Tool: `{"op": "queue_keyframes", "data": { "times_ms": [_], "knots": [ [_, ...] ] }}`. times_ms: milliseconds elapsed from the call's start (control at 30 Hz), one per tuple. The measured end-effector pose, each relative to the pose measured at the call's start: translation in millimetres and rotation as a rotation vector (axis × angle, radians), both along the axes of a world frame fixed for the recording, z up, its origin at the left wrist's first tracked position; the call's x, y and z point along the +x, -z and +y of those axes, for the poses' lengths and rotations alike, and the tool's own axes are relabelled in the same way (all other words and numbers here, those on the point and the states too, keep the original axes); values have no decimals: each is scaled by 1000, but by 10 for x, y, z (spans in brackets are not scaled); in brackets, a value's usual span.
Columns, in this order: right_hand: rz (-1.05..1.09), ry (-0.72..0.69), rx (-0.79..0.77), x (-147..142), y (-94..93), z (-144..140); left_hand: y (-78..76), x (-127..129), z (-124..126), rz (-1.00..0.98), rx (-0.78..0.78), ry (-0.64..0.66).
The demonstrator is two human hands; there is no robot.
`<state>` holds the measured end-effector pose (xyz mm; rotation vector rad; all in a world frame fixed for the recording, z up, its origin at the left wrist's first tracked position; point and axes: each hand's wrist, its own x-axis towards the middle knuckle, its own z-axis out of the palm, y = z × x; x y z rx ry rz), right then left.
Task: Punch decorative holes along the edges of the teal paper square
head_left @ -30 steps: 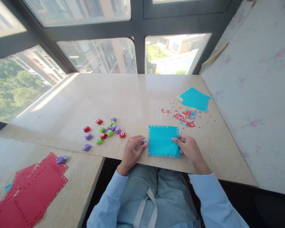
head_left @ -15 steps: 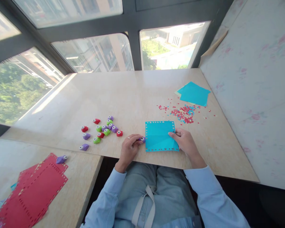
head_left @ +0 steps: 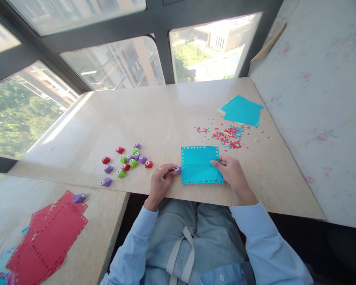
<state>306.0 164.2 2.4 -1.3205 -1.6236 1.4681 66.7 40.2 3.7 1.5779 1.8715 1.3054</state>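
**A:** Fingers on the left hand (head_left: 160, 183) are pinching a small purple punch (head_left: 177, 170) right at the left edge of the blue sheet (head_left: 199, 169), near the front of the table (head_left: 166, 114). Right hand (head_left: 233, 174) has its fingers pressed flat on the sheet's right side.

**B:** Looks like thin paper to me, light and floppy, easy to crease. I'd pin it flat near the edge being punched.

**A:** Counts: eleven or so loose punches (head_left: 127, 161) to the left, one more on the red sheets (head_left: 47, 241), plus a spare blue stack (head_left: 241, 111).
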Motion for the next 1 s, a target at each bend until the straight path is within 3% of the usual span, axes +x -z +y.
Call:
{"op": "queue_keyframes", "data": {
  "times_ms": [1000],
  "knots": [
    [-30, 33, 89, -95, 8, 86, 20, 1, 2, -1, -1, 18]
  ]
}}
